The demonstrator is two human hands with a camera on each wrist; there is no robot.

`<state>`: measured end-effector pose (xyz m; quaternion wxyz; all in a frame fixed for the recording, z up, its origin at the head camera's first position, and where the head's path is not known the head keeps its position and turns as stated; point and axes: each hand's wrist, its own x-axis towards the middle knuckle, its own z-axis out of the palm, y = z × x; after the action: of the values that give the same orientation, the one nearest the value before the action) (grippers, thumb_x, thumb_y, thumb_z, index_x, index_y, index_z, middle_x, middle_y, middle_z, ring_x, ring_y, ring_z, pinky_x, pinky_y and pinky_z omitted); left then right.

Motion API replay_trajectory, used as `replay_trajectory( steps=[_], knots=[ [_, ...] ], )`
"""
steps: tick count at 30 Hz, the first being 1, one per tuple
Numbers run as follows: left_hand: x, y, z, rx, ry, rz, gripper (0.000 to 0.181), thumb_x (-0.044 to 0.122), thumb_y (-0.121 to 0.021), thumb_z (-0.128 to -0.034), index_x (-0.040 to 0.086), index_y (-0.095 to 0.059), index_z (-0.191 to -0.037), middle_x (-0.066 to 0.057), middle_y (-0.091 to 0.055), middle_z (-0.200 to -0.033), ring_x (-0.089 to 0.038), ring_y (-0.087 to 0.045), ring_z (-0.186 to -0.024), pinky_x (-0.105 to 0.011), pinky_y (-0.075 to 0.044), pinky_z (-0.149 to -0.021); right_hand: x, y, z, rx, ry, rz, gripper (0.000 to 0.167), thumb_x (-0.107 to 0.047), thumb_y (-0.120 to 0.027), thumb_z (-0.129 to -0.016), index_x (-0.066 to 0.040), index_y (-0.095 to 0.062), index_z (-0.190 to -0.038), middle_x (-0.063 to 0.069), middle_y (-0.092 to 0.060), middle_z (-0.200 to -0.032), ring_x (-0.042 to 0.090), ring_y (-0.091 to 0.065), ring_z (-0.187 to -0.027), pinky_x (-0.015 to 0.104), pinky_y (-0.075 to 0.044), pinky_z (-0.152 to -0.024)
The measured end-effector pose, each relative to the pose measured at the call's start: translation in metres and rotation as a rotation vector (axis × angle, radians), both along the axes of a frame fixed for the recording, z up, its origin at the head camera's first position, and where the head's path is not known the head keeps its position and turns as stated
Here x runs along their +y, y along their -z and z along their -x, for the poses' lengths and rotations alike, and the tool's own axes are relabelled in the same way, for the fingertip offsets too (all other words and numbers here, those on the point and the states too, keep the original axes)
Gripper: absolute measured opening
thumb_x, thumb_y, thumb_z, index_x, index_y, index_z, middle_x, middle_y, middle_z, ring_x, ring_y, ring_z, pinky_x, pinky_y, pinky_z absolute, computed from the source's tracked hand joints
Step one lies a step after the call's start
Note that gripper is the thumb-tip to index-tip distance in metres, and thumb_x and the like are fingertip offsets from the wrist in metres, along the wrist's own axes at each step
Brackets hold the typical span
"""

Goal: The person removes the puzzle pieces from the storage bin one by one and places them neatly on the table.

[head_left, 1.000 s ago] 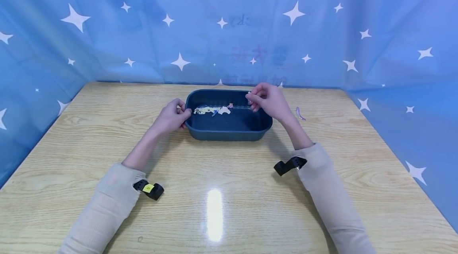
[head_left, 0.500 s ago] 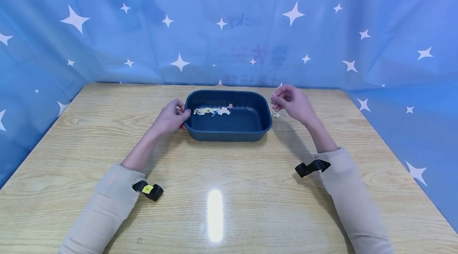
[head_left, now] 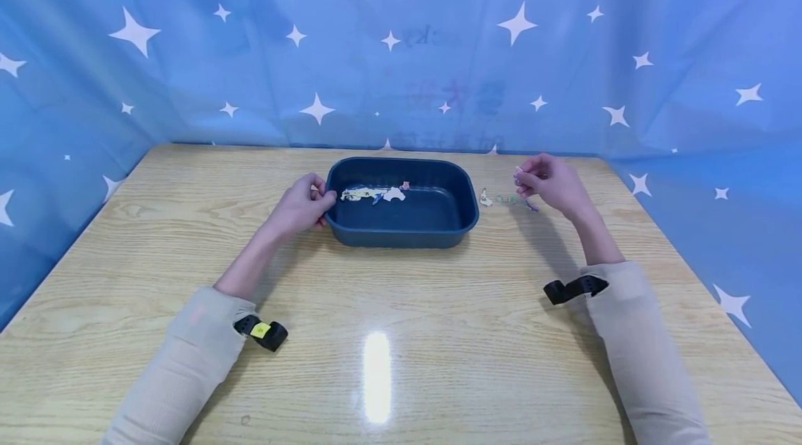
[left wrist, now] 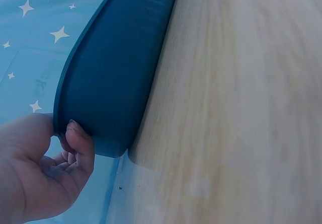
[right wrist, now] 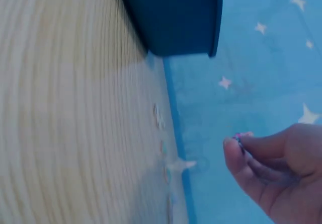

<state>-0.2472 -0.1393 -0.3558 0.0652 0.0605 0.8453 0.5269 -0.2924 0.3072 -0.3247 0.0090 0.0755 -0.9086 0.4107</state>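
Observation:
My left hand (head_left: 305, 203) pinches the left rim of a dark blue rectangular bin (head_left: 401, 238), thumb inside and fingers outside; the left wrist view shows this hand (left wrist: 48, 168) on the rim too. Inside the bin lie several flat, irregular cutouts (head_left: 393, 193), whitish, blue and orange. Right of the bin, my right hand (head_left: 554, 185) is raised over the table and pinches a small pink and white piece (right wrist: 241, 136) between thumb and forefinger; its exact kind is too small to tell. Under and beside that hand are a white cutout (head_left: 485, 198), greenish ones (head_left: 506, 199) and a purple one (head_left: 532, 206).
The bin stands near the back of a light wooden table (head_left: 313, 333). Behind and along both sides hangs a blue curtain (head_left: 376, 69) with white stars. A black wrist camera sits on each sleeve.
My right hand has moved right from above the bin to above the table, still pinching a small piece. Cutouts it had covered now show. The left hand and bin stay put.

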Motion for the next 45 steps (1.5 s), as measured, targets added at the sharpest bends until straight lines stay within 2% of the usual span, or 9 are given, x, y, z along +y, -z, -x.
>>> replay_trajectory(
  steps=[8,15,20,23,28,30,33,39,45],
  knots=[
    [0.000,0.000,0.000,0.003,0.008,-0.009,0.017,0.018,-0.052,-0.1048,0.003,-0.043,-0.103,-0.005,-0.053,-0.071,-0.028,-0.063,-0.066,-0.033,-0.056,-0.061,0.030,0.007,0.004,-0.061,0.075,-0.090,0.032,-0.015,-0.063,-0.101,0.013,-0.059,-0.117,0.025,-0.069,-0.100,0.012,-0.069,-0.072,0.031,-0.060,-0.071],
    [0.000,0.000,0.000,0.003,0.002,-0.001,0.017,0.018,-0.052,-0.1047,0.003,-0.044,-0.103,-0.006,-0.054,-0.071,-0.027,-0.063,-0.064,-0.033,-0.056,-0.061,0.045,0.014,0.007,-0.143,0.101,-0.109,0.033,-0.012,-0.065,-0.099,0.015,-0.060,-0.117,0.010,-0.072,-0.087,0.008,-0.067,-0.068,0.025,-0.058,-0.067],
    [0.000,0.000,0.000,-0.002,-0.005,-0.001,0.017,0.018,-0.052,-0.1046,0.003,-0.044,-0.103,-0.006,-0.054,-0.072,-0.026,-0.063,-0.064,-0.033,-0.057,-0.061,0.052,0.020,0.009,-0.185,0.105,-0.126,0.031,-0.011,-0.066,-0.099,0.014,-0.061,-0.116,0.008,-0.072,-0.085,0.007,-0.067,-0.066,0.022,-0.056,-0.064],
    [0.000,0.000,0.000,-0.006,-0.006,-0.006,0.017,0.018,-0.052,-0.1046,0.003,-0.044,-0.103,-0.006,-0.054,-0.072,-0.026,-0.062,-0.064,-0.033,-0.057,-0.061,0.053,0.021,0.009,-0.211,0.116,-0.108,0.033,-0.010,-0.065,-0.099,0.015,-0.059,-0.120,0.017,-0.071,-0.093,0.008,-0.068,-0.067,0.024,-0.058,-0.065],
    [0.000,0.000,0.000,-0.003,-0.002,-0.010,0.017,0.018,-0.052,-0.1048,0.003,-0.043,-0.103,-0.006,-0.054,-0.071,-0.027,-0.062,-0.064,-0.033,-0.057,-0.061,0.055,0.021,0.007,-0.223,0.137,-0.123,0.041,-0.012,-0.061,-0.102,0.016,-0.051,-0.130,0.036,-0.059,-0.121,0.006,-0.068,-0.069,0.026,-0.059,-0.068],
    [0.000,0.000,0.000,-0.001,-0.003,-0.009,0.017,0.018,-0.052,-0.1048,0.003,-0.043,-0.103,-0.006,-0.054,-0.071,-0.027,-0.062,-0.064,-0.033,-0.057,-0.061,0.056,0.020,0.006,-0.225,0.133,-0.127,0.043,-0.012,-0.059,-0.102,0.016,-0.049,-0.132,0.039,-0.054,-0.127,0.006,-0.068,-0.070,0.027,-0.059,-0.069],
    [0.000,0.000,0.000,-0.001,-0.005,-0.008,0.017,0.018,-0.052,-0.1049,0.003,-0.043,-0.103,-0.006,-0.053,-0.071,-0.027,-0.062,-0.064,-0.034,-0.057,-0.061,0.057,0.018,0.006,-0.225,0.118,-0.116,0.043,-0.010,-0.059,-0.102,0.017,-0.047,-0.133,0.040,-0.054,-0.126,0.010,-0.069,-0.072,0.029,-0.060,-0.070],
    [0.000,0.000,0.000,0.000,-0.004,-0.014,0.016,0.017,-0.052,-0.1050,0.003,-0.043,-0.103,-0.006,-0.053,-0.071,-0.026,-0.062,-0.064,-0.034,-0.057,-0.061,0.049,0.012,0.004,-0.152,0.080,-0.099,0.041,-0.011,-0.058,-0.102,0.014,-0.050,-0.134,0.033,-0.062,-0.112,0.017,-0.069,-0.076,0.030,-0.059,-0.072],
    [0.000,0.000,0.000,-0.005,-0.002,-0.025,0.016,0.017,-0.052,-0.1050,0.003,-0.043,-0.102,-0.006,-0.052,-0.071,-0.027,-0.062,-0.064,-0.033,-0.057,-0.061,0.031,0.000,0.000,-0.088,0.045,-0.082,0.041,-0.017,-0.057,-0.104,0.011,-0.053,-0.133,0.034,-0.061,-0.118,0.015,-0.070,-0.078,0.030,-0.059,-0.074]
  ],
)
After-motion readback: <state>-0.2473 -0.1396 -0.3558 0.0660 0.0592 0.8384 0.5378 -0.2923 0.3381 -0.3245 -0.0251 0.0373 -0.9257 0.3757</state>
